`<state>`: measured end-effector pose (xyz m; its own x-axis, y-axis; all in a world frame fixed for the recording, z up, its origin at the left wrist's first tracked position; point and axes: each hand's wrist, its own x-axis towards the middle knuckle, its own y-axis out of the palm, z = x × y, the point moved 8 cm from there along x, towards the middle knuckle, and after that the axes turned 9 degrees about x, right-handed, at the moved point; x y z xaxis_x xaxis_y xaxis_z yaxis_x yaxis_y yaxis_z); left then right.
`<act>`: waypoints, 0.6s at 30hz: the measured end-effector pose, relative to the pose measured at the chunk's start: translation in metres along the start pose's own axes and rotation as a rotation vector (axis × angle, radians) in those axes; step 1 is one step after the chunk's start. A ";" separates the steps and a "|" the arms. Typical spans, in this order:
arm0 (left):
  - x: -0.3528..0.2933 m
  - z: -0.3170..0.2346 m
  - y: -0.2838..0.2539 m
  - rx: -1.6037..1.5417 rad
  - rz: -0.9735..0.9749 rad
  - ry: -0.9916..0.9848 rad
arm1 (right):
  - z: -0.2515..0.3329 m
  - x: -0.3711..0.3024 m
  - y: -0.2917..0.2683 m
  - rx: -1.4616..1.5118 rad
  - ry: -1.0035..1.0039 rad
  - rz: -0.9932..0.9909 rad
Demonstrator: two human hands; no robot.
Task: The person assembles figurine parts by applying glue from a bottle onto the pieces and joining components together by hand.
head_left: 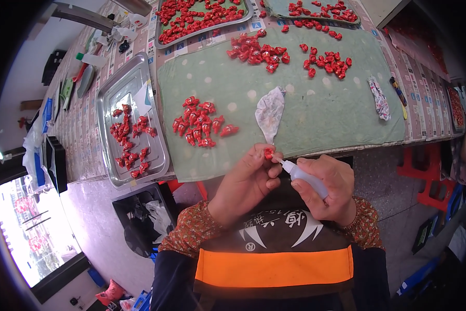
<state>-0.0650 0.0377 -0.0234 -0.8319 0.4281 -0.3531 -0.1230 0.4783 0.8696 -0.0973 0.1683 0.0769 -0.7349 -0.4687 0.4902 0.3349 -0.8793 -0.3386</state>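
Between the thumb and fingers of my left hand (248, 179) is a small red figurine part (269, 153). My right hand (329, 184) grips a white squeeze bottle (309, 181), tilted so its narrow tip meets or nearly meets the red part; contact is too small to tell. Just beyond my fingers, a crumpled whitish cloth (270, 110) lies on the green spotted mat (305, 127). To its left sits a cluster of glossy red pieces (198, 122). Farther back are another red pile (253, 51) and a looser red group (329, 64).
A metal tray (162, 155) with several red pieces stands at the left. Two fuller trays, one a metal tray (247, 11), are at the back. A patterned cloth (379, 98) and a pen-like tool (397, 89) lie at the right. Below the table are a black bin (120, 207) and red stools (425, 171).
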 end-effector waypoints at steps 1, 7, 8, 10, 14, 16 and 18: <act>0.000 0.000 -0.001 0.007 -0.009 0.006 | -0.001 -0.001 0.000 -0.004 -0.001 0.004; -0.001 -0.002 -0.002 0.038 -0.024 0.024 | 0.001 0.001 -0.002 -0.012 0.005 -0.033; -0.002 -0.002 -0.001 0.038 -0.024 0.024 | 0.001 0.002 -0.002 -0.012 0.005 -0.034; -0.002 -0.004 -0.001 0.081 -0.050 0.035 | 0.001 0.002 -0.002 -0.022 0.003 -0.031; -0.003 -0.005 0.000 0.099 -0.066 0.045 | 0.002 0.001 -0.002 -0.023 -0.009 -0.039; -0.004 -0.009 -0.002 0.158 -0.100 0.080 | 0.003 0.001 -0.002 -0.038 -0.019 -0.038; -0.005 -0.011 -0.003 0.176 -0.128 0.109 | 0.003 0.001 -0.002 -0.033 -0.022 -0.040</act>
<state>-0.0662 0.0254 -0.0208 -0.8700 0.2746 -0.4094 -0.1434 0.6536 0.7431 -0.0973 0.1693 0.0809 -0.7338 -0.4351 0.5218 0.2854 -0.8944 -0.3443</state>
